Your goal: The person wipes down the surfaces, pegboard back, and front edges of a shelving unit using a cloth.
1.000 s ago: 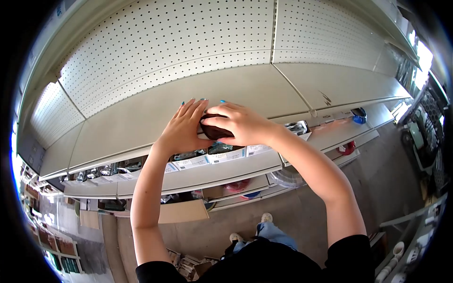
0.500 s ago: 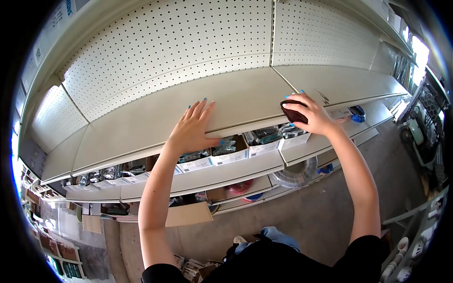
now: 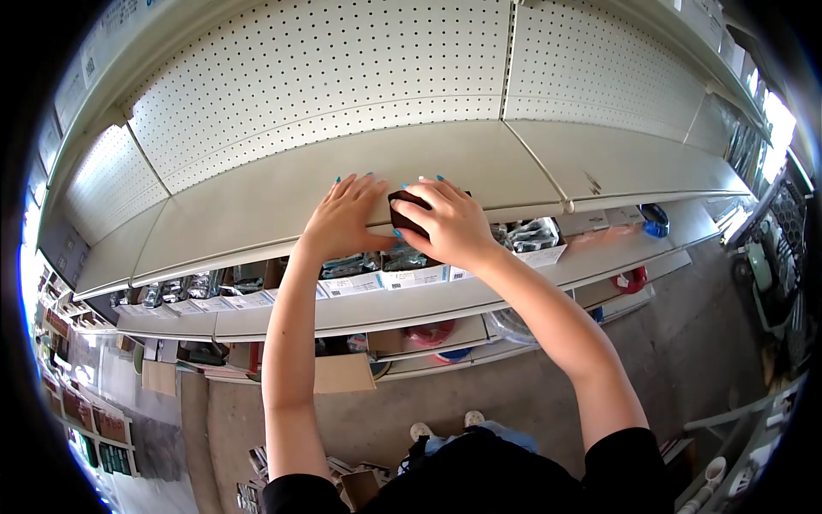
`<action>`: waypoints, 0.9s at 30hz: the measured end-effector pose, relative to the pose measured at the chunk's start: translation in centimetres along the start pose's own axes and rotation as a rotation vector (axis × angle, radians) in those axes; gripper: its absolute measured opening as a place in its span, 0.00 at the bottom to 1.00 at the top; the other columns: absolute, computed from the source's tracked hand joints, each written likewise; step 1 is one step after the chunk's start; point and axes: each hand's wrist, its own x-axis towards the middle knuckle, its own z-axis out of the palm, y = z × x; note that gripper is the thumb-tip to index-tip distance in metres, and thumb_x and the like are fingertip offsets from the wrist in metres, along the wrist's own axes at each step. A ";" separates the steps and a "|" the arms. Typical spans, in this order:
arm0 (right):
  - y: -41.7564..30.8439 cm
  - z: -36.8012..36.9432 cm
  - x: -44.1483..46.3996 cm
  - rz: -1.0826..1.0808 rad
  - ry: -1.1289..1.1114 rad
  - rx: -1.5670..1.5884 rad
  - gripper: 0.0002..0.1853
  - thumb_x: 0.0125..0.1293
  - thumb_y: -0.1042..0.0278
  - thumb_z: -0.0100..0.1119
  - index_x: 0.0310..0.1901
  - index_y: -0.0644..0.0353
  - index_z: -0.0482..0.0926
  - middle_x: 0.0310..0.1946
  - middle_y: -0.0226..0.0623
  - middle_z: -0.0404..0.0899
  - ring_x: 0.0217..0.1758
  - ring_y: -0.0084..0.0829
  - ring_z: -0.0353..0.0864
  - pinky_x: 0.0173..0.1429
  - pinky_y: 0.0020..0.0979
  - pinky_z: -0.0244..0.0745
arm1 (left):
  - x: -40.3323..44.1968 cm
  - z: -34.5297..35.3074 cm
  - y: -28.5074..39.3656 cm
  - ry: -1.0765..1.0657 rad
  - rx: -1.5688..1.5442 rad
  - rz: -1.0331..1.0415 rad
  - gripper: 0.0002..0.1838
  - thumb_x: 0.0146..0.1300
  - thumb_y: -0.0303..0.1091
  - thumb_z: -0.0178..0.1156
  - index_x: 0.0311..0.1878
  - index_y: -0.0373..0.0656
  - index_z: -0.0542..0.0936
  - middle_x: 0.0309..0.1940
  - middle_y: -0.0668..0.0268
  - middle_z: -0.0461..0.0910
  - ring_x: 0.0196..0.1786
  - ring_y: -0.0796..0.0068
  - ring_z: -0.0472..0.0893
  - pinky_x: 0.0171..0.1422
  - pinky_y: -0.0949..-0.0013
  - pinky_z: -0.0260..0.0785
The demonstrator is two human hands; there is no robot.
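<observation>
My right hand is wrapped over a dark brown cloth or pad, pressed near the front edge of the beige metal shelf. Just left of it, my left hand lies with its fingers spread on the same shelf, its thumb pointing toward the dark pad. Nothing shows in the left hand. Part of the pad is hidden under the right fingers, and its exact material cannot be made out.
White pegboard rises behind the shelf. On the shelf below stand open boxes of plastic-wrapped items and a blue roll at right. Lower down are a cardboard flap and a red roll.
Half a second ago my right hand was farther right on the shelf with the dark pad; it has come back left beside my left hand, which has stayed in nearly the same place.
</observation>
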 end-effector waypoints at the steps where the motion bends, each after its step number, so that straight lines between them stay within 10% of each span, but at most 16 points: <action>1: 0.4 -0.3 -0.3 -0.023 0.027 -0.018 0.16 0.52 0.60 0.67 0.45 0.48 0.80 0.47 0.31 0.76 0.53 0.40 0.77 0.53 0.40 0.76 | 0.0 0.2 -0.2 0.004 -0.007 0.002 0.50 0.44 0.59 0.68 0.71 0.51 0.60 0.71 0.60 0.57 0.75 0.56 0.51 0.78 0.57 0.45; 12: 10.6 -7.4 -8.4 0.233 0.201 -0.201 0.11 0.48 0.65 0.66 0.36 0.50 0.82 0.39 0.29 0.80 0.48 0.39 0.78 0.49 0.39 0.76 | 0.1 0.2 0.0 -0.030 -0.008 -0.032 0.49 0.44 0.56 0.68 0.71 0.53 0.60 0.72 0.62 0.56 0.75 0.58 0.51 0.77 0.58 0.49; 27: -1.0 1.2 0.1 0.135 0.279 -0.062 0.08 0.47 0.66 0.64 0.30 0.56 0.79 0.34 0.34 0.77 0.38 0.36 0.77 0.44 0.37 0.75 | 0.1 0.5 0.0 0.045 -0.033 -0.025 0.48 0.40 0.50 0.71 0.69 0.54 0.64 0.71 0.62 0.58 0.74 0.58 0.53 0.76 0.58 0.51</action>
